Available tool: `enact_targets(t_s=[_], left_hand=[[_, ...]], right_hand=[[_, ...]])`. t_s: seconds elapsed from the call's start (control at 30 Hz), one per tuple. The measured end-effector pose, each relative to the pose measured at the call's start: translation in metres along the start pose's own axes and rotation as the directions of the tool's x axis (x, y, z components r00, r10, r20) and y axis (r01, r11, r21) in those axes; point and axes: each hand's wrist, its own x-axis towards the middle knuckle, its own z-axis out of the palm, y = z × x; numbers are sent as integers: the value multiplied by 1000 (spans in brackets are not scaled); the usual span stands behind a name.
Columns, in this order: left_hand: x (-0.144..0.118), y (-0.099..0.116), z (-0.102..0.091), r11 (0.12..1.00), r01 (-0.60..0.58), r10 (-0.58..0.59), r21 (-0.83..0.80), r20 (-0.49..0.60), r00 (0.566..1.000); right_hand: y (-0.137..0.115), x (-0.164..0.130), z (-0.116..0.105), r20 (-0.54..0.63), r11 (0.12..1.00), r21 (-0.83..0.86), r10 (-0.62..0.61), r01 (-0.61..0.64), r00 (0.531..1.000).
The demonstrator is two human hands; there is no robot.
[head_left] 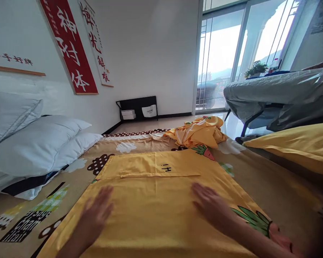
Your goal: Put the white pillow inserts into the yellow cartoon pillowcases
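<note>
Left hand (97, 211) and right hand (211, 204) lie open, gripping nothing, seemingly pressing the yellow cloth (161, 200) flat on the bed (271, 190)

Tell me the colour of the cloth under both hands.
Yellow, with a carrot print at its edges: the flat cloth, seen in the head view.

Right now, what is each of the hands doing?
Left hand: open, flat on the yellow pillowcase, holding nothing.
Right hand: open, flat on the same pillowcase, holding nothing.
</note>
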Motion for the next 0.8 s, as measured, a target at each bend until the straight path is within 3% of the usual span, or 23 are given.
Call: enact_targets(t_s=[0.07,0.13,0.2,0.23,0.3,0.43,0.67,0.8], left_hand=[[40,79,0,991,-111,122,-75,176,977],[77,149,3,958,-234,275,-167,303,912],[101,196,14,937,-280,339,-210,343,876],[107,209,21,934,-275,342,-226,354,871],[111,217,38,928,-265,345,-263,337,876],[105,203,57,903,-295,383,-312,278,881],[106,182,53,929,-272,343,-253,304,889],[105,166,58,947,-239,293,-213,276,915]], right_hand=[[-67,30,0,111,973,74,-226,219,968],[-121,49,6,171,912,158,-402,378,900],[-147,58,15,155,900,174,-426,400,891],[-148,60,19,143,899,183,-425,398,894],[-131,61,25,148,908,206,-398,366,905],[-70,54,21,220,962,180,-242,204,945],[10,35,8,259,999,16,-41,38,965],[68,32,-5,168,975,-180,163,-132,972]])
